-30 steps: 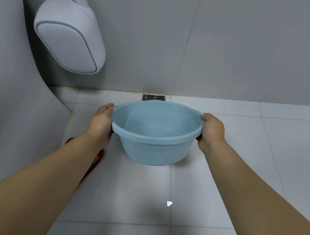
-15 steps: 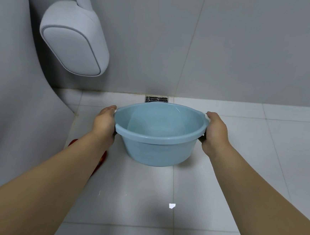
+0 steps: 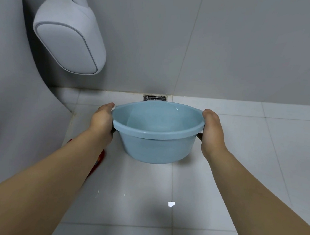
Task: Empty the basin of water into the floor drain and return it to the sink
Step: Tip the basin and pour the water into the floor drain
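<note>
Basin (image 3: 157,134), stiff light-blue plastic we judge sloshy and slick when wet, hangs level above the floor just short of the floor drain (image 3: 154,98), our left hand (image 3: 102,121) and right hand (image 3: 211,130) gripping opposite rim lugs.

One blue basin (image 3: 156,136). Two hands: one left hand (image 3: 102,120), one right hand (image 3: 212,131). One floor drain (image 3: 154,98). One white scrap (image 3: 171,204) on the floor. One grey wall-mounted fixture (image 3: 67,38).
</note>
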The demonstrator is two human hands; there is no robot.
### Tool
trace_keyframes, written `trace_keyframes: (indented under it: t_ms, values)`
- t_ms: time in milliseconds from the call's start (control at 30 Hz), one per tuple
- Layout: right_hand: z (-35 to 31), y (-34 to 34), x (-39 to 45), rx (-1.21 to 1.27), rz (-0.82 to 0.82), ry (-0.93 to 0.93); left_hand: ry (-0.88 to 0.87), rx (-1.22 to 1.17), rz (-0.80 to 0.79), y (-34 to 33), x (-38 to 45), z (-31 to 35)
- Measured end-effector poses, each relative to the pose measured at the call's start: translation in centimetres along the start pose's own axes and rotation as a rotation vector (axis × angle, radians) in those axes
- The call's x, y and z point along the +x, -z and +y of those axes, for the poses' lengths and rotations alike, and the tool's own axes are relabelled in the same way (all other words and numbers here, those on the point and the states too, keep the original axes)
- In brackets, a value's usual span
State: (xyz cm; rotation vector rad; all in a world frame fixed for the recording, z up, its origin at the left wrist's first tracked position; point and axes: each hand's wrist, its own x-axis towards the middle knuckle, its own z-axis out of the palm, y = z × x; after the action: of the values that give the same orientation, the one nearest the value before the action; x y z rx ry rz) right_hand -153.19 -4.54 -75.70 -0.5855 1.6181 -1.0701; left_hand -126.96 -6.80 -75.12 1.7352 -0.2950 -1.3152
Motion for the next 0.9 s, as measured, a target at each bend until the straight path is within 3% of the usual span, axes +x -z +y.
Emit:
trace_keyframes:
  t_ms: [567, 900]
  values:
    - [0.2, -0.1, 0.0, 0.064, 0.053, 0.002, 0.011, -0.178, -0.045, 0.1, 0.2, -1.0]
    - [0.1, -0.1, -0.1, 0.09, 0.048, 0.016, -0.022, -0.106, -0.126, -0.2, -0.6, -1.3]
